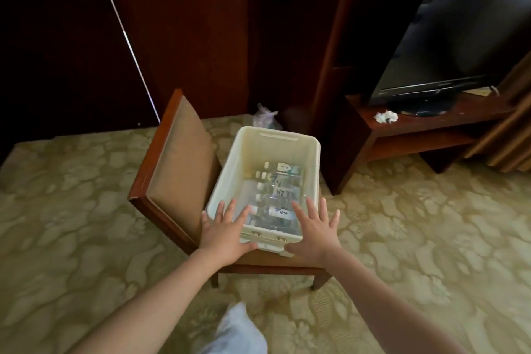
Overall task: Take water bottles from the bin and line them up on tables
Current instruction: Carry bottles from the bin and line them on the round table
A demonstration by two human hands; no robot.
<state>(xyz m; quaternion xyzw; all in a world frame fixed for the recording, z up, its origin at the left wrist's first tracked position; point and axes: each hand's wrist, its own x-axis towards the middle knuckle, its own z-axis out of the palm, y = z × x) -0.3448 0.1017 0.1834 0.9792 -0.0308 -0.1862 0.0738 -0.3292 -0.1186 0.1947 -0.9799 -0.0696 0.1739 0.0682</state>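
A cream plastic bin point(313, 164) stands on the seat of a wooden chair point(178, 152). Several clear water bottles point(277, 210) with white caps and labels lie side by side on its bottom. My left hand point(224, 234) hovers over the bin's near left corner with fingers spread and straight. My right hand point(314, 230) is spread the same way over the near right corner. Neither hand holds anything. Whether the palms touch the rim is unclear.
A dark wooden TV table point(431, 123) stands at the right with a black television point(448, 37) and a crumpled white tissue point(386, 116) on it. A plastic bag point(267, 118) lies behind the bin. Patterned carpet point(71, 195) surrounds the chair; dark cabinets line the back wall.
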